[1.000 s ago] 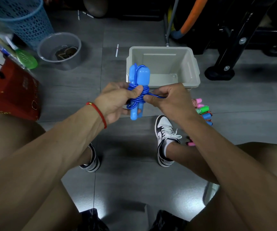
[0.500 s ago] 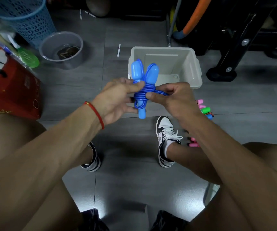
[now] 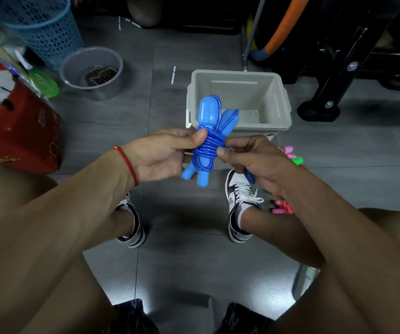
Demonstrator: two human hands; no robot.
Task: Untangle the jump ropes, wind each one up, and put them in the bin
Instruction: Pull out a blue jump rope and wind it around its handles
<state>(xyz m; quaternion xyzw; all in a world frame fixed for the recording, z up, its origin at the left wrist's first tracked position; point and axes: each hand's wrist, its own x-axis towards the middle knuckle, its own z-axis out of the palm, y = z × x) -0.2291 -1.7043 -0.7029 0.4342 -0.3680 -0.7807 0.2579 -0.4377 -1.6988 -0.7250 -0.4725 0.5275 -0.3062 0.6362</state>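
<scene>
Head view: bare floor (image 3: 182, 261) lies between the shoes. Left hand (image 3: 160, 155) pinches the wound blue rope (image 3: 207, 145); right hand (image 3: 249, 157) pinches its cord. Both are just short of the bin (image 3: 282, 104)'s near rim.

The room is dim, and the far part is almost black. A bright white patch of glare shines on the floor tiles (image 3: 184, 280) near the person, between the knees. Soft dark shadows lie under the shoes (image 3: 238, 208). The middle looks sharp. The edges bend and stretch, so the arms look very big. The far left corner is blurry.
</scene>
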